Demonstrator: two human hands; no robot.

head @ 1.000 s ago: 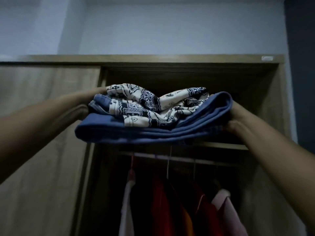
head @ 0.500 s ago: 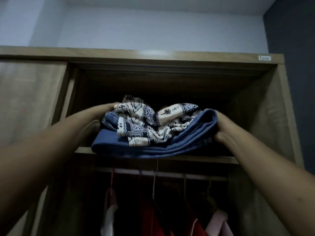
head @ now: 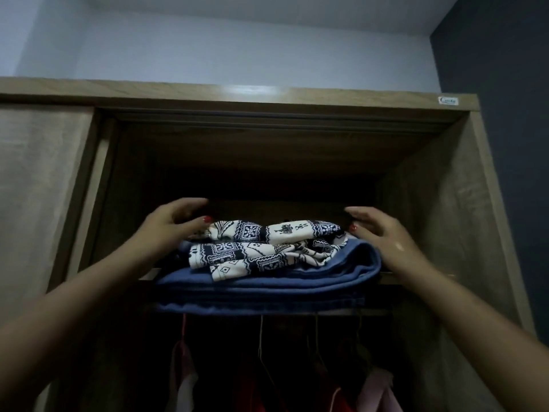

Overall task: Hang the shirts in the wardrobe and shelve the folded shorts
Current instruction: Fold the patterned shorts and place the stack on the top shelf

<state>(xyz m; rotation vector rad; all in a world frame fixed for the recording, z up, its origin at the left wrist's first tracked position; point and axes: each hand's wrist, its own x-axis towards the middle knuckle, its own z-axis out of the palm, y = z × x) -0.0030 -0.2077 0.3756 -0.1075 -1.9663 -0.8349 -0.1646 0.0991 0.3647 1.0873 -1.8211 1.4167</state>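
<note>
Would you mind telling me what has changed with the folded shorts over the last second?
The stack of folded shorts went forward out of the air onto the top shelf. The left hand and right hand let go of it and are now open beside it. The shirts below hang as before.

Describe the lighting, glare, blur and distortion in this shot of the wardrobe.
Head view: dim overall, with the hung clothes below nearly lost in shadow; a pale glare patch sits on the top board of the wardrobe; the left hand and right hand are slightly motion-blurred, while the folded shorts are fairly sharp; the wide-angle lens slants and bows the wardrobe's edges.
</note>
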